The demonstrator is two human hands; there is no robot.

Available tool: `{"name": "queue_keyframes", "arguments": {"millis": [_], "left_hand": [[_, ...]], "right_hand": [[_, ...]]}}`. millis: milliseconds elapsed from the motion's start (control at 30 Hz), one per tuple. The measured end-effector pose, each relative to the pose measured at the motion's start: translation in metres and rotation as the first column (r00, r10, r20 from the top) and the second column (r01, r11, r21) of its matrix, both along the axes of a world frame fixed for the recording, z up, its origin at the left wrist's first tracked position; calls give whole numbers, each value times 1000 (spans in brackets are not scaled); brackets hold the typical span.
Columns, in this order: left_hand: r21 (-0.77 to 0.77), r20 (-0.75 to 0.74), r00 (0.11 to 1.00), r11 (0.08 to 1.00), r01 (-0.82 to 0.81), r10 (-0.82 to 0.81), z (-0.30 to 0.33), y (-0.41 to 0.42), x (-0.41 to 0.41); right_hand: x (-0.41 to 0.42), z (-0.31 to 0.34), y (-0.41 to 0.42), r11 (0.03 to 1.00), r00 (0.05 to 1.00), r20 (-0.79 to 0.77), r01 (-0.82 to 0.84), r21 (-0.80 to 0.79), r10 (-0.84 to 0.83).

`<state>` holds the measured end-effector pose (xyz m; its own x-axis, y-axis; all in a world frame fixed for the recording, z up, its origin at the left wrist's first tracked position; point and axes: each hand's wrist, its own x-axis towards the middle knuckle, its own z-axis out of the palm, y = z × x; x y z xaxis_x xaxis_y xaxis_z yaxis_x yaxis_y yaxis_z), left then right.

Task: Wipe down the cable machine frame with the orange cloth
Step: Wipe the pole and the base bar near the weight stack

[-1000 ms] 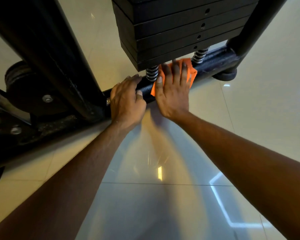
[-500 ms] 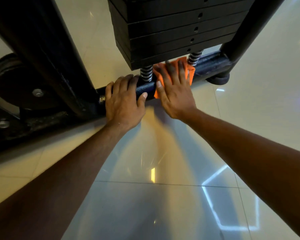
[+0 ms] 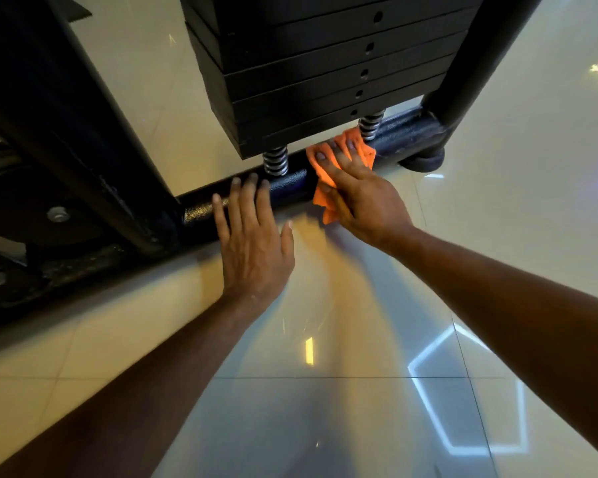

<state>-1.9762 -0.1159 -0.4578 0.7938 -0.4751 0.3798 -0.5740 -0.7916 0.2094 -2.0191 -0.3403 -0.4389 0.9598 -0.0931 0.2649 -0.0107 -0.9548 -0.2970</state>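
Right hand (image 3: pixel 363 198): fingers straight, pressing orange cloth (image 3: pixel 328 174) flat onto the base bar of the cable machine frame (image 3: pixel 290 182), between two springs under the weight stack (image 3: pixel 325 74). Left hand (image 3: pixel 252 236): fingers spread, resting on the bar just beside it, apart from the cloth. Tiled floor (image 3: pixel 325 408) below both wrists.

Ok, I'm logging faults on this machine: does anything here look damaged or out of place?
Nothing stands out. The base bar, both springs and the weight stack look intact and straight; the cloth lies flat on the bar.
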Motion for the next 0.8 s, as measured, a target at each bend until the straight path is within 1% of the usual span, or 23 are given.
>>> {"name": "queue_keyframes", "arguments": {"millis": [67,167,233,300,333,400,467,533,567,633,733,767,800], "left_hand": [[17,-11,995,995,99,-99,0,0,-15],[11,-11,967,967,256,-256,8,-15,-20],[-29,-11,946,945,324,-325,17,-36,-12],[-28,2,930,930,367,-367,27,-62,1],[-1,4,931,931,364,-364,30,-75,8],[74,-28,957,955,289,-287,33,-102,26],[132,-98,976,970,204,-192,33,-126,40],[166,-125,981,971,171,-152,30,-145,51],[186,-116,984,970,156,-136,28,-151,55],[209,-53,991,969,135,-127,23,-157,60],[210,46,990,971,118,-130,18,-155,59],[206,64,989,972,116,-132,16,-155,59],[208,76,988,971,113,-131,16,-155,58]], "right_hand": [[-6,4,-8,999,999,-47,-2,32,3],[-24,5,-21,995,998,-55,6,97,-1],[-39,4,-39,989,998,-19,68,129,-66],[-52,0,-59,979,988,18,152,132,-156],[-56,-1,-68,971,979,27,198,135,-203],[-55,0,-82,954,963,55,253,160,-265],[-43,2,-89,946,955,81,268,180,-286],[-22,-1,-92,954,961,69,256,154,-269],[-11,-5,-91,964,966,67,241,116,-249],[4,-21,-94,979,974,102,202,23,-203],[7,-36,-121,978,975,164,172,-121,-151],[5,-35,-131,968,966,184,211,-138,-184],[5,-36,-136,955,947,207,274,-111,-247]]}}
